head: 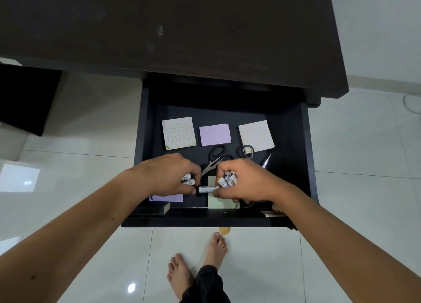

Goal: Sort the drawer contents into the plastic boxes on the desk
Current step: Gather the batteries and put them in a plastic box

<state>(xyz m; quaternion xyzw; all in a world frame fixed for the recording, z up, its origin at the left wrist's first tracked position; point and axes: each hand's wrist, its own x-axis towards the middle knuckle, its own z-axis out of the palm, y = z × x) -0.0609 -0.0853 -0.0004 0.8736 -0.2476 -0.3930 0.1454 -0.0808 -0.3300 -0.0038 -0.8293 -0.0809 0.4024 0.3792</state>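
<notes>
At frame centre, inside the open drawer, the left hand and right hand each clench white batteries, both pinching one battery between them. Scissors lie just above.

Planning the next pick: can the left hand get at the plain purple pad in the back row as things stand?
Probably not yet: the way to the purple pad looks open, but the left hand is already full of batteries.
</notes>
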